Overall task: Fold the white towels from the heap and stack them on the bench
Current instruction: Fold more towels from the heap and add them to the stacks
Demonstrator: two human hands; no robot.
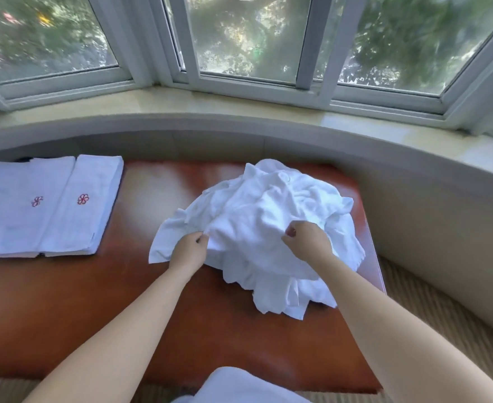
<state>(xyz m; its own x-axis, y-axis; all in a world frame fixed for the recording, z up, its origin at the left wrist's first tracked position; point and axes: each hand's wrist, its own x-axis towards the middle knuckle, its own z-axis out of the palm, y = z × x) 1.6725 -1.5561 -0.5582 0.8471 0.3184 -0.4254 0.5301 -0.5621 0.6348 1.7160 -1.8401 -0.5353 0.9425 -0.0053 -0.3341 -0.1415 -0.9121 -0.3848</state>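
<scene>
White cloth (pixel 239 385) lies nearest; both hands, left (pixel 188 250) and right (pixel 304 238), pinch the heap (pixel 268 216); each grip may snag several towels.

Glossy reddish-brown bench (pixel 140 286), set before a curved window ledge. On its left end, folded white towels (pixel 44 205) laid flat side by side, small flower emblems showing on top. On its right half, a loose heap (pixel 268 216) of white towels, spilling toward the near edge.
</scene>
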